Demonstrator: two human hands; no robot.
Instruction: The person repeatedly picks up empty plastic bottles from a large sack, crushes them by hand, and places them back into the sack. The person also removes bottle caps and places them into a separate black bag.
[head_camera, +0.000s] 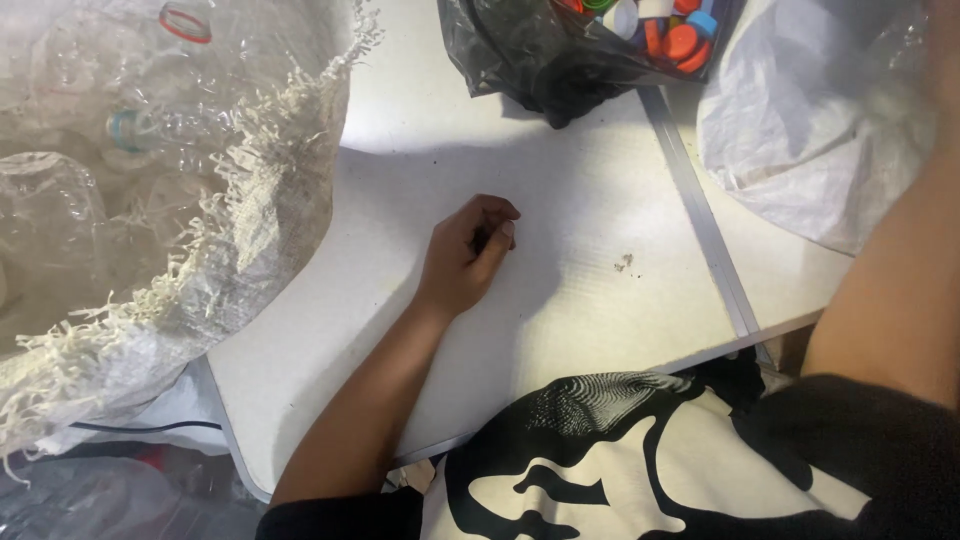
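Observation:
My left hand (465, 258) rests on the white table (590, 180), fingers curled loosely into the palm with nothing visible in them. It lies between a frayed white woven sack (265, 200) on the left and a black plastic bag (520, 55) at the top. My right forearm (900, 280) stretches up along the right edge towards a white sack (810, 120). The right hand itself is out of the frame.
The woven sack holds several clear plastic bottles (100, 150). The black bag holds several coloured bottle caps (675, 30). A grey seam strip (700, 215) crosses the table, with a small brown crumb (624, 262) near it. The table's front edge meets my black-and-white shirt (620, 450).

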